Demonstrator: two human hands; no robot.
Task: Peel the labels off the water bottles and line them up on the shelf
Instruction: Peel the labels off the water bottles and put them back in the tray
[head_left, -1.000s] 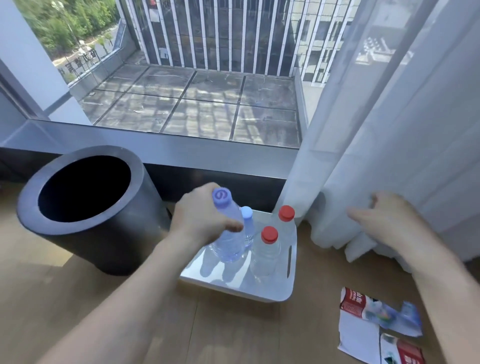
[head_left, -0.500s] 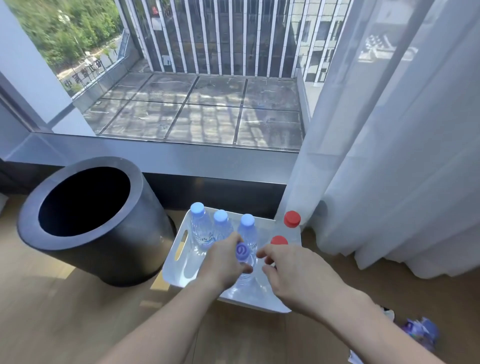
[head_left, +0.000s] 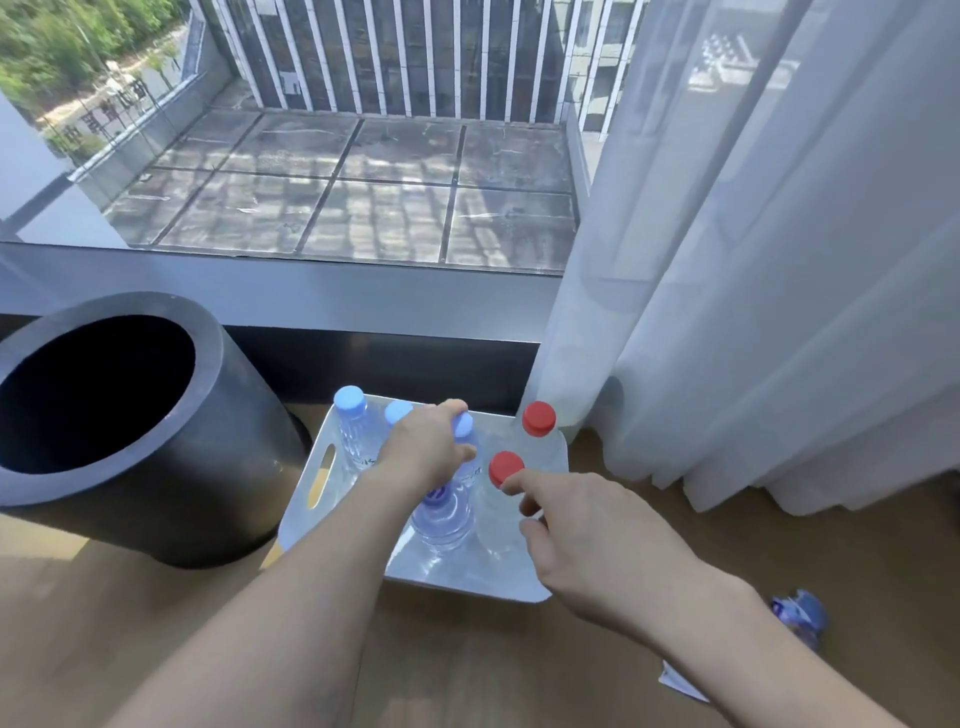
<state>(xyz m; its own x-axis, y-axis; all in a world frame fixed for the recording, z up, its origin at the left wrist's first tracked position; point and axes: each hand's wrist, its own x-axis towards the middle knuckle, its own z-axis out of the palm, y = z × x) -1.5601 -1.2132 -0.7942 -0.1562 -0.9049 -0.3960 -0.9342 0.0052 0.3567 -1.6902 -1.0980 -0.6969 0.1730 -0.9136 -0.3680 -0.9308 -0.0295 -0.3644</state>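
Note:
A white tray (head_left: 324, 470) sits on the wooden floor with several label-free water bottles standing in it. Three have blue caps: one at the far left (head_left: 349, 401), one beside it (head_left: 397, 413) and a third (head_left: 464, 425). Nearer me stands a purple-capped bottle (head_left: 442, 514). Two red-capped bottles stand on the right, one behind (head_left: 538, 418) and one in front (head_left: 506, 467). My left hand (head_left: 423, 449) reaches over the purple-capped bottle and pinches the neck of the third blue-capped bottle. My right hand (head_left: 587, 540) has loosely curled fingers, and its index tip touches the near red cap.
A large black cylindrical bin (head_left: 130, 431) stands just left of the tray. White curtains (head_left: 753, 312) hang to the floor on the right, with a window ledge (head_left: 311, 291) behind. Crumpled peeled labels (head_left: 797, 616) and a paper scrap (head_left: 683, 683) lie on the floor at the lower right.
My left hand set the purple-capped bottle down in the tray, let it go and moved to the blue-capped bottle behind it. My right hand came from the curtain to the near red cap.

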